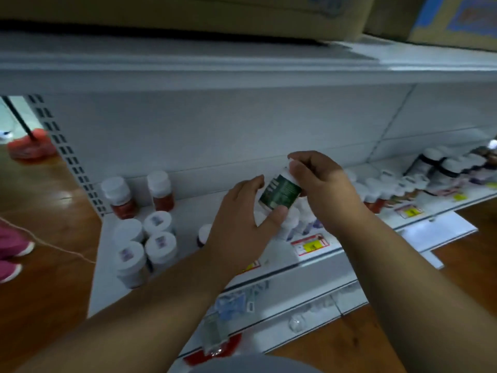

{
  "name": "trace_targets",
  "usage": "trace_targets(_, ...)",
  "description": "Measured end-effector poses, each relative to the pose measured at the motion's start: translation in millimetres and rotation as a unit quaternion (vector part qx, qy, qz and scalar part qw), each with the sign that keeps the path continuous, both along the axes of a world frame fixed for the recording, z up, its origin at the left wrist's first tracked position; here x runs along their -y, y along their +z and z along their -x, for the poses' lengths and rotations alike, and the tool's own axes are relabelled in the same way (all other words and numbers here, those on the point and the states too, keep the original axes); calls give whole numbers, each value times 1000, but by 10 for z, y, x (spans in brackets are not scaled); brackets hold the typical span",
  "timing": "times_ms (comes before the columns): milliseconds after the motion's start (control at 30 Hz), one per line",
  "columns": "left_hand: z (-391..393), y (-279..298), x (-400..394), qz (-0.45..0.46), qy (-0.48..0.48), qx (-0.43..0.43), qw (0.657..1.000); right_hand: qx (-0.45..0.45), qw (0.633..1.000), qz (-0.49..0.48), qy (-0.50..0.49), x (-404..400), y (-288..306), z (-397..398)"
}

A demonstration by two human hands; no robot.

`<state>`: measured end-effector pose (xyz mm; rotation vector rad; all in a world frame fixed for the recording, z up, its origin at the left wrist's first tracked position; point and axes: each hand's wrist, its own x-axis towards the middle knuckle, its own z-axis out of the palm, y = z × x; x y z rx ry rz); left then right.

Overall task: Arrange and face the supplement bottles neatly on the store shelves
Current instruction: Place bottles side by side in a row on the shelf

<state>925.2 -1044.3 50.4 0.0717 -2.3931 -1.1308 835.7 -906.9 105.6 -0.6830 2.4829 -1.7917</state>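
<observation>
- A green-labelled bottle (279,193) with a white cap is held above the white shelf (188,219), tilted so that its cap leans up and to the right, clear of the bottles below.
- The right hand (320,181) curls over the cap end from above — fingers bent round the top, gripping it.
- The left hand (239,224) supports the lower end: its thumb presses against the base of the label, while the other fingers reach up along the far side, loosely spread; whether those fingertips touch the bottle I cannot tell.
- Directly beneath the held bottle stand several white-capped bottles (295,219) near the shelf's front edge, partly hidden by the hands.
- At the back left, two red bottles (139,195) with white caps stand upright against the rear panel, a little apart from each other.
- In front of them, a cluster of four white-capped bottles (145,240) sits close together near the left end of the shelf.
- One dark bottle (203,235) with a white cap peeks out just left of the left wrist.
- Further right, a long row of bottles (430,173) runs along the shelf — blurred, labels unreadable.
- Yellow-and-red price tags (312,244) sit on the shelf's front strip.
- Cardboard boxes (242,14) rest on the shelf above.
- A red mop (29,146) stands on the wooden floor (40,292) at the left, and pink shoes (10,251) show at the frame's left edge.
</observation>
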Motion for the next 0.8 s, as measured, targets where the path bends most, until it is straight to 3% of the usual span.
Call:
trace_targets(200,490,-85,-1098,-19,-60,4,998,67,995,70,-30,-1190,-84,228)
trace_targets(433,1126,-247,-2764,-12,-140,36,989,25,995,0,-94,-2797,-316,752)
trace_targets(700,1913,-324,-3579,-17,-158,63,985,28,990,28,-133,-3678,-477,1535)
trace_targets(800,2359,-361,-3834,-17,-205,77,976,40,986,42,-157,-3933,-483,1847)
